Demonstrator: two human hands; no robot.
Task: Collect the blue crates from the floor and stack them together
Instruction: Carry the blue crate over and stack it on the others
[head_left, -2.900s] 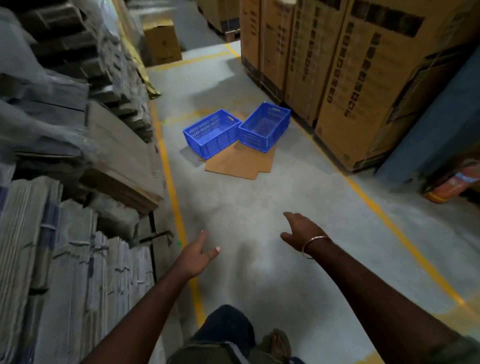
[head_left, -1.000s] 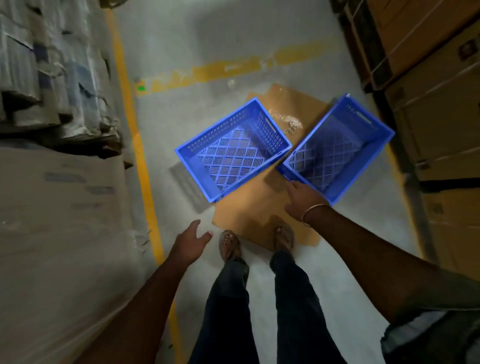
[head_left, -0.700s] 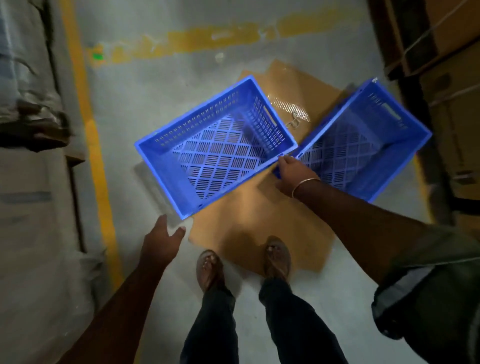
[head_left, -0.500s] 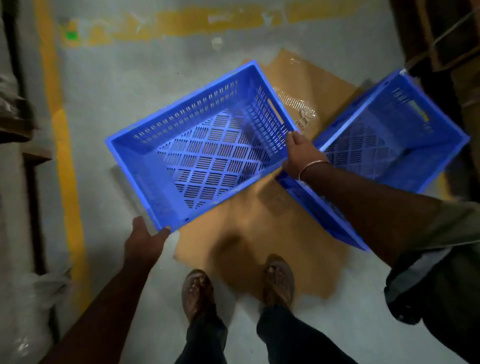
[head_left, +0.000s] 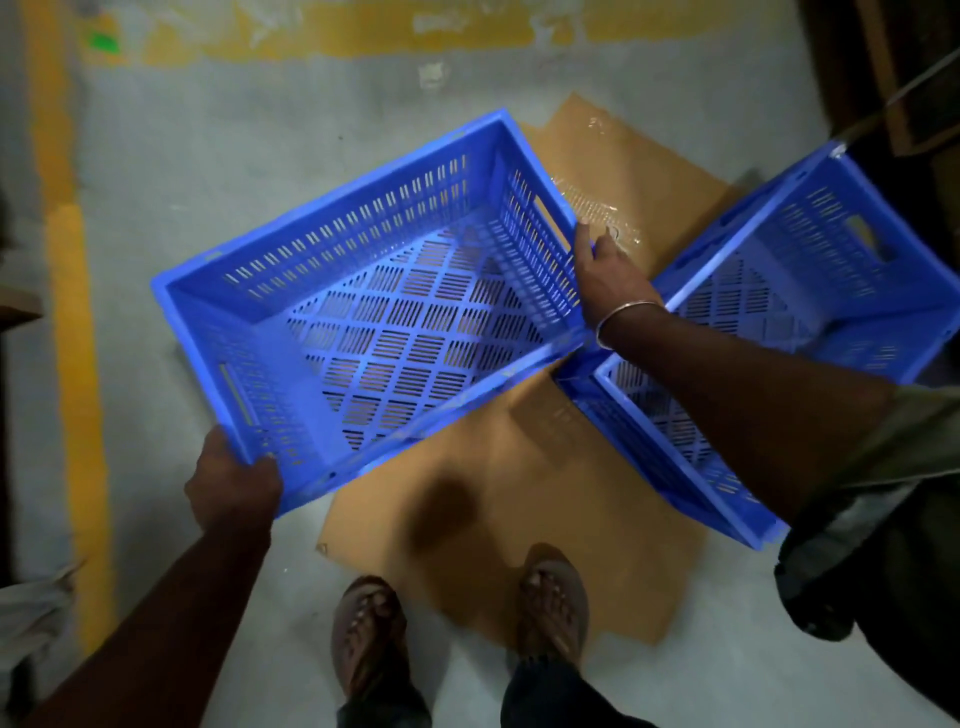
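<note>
Blue plastic now sits under both hands, where half a second ago the left hand (head_left: 231, 483) only brushed the near corner of the left crate (head_left: 363, 306): it has closed on that corner, and the right hand (head_left: 605, 278) has slid up the far short rim and clasped it. Both crates are still down, half on the cardboard sheet (head_left: 524, 499), with the second crate (head_left: 769, 332) touching at the right. The lift looks ready to begin; setting one crate into the other remains.

Dim grey concrete floor (head_left: 218, 130) crossed by worn yellow painted lines (head_left: 78, 322), with a flattened brown cardboard sheet (head_left: 545, 499) lying on it.
</note>
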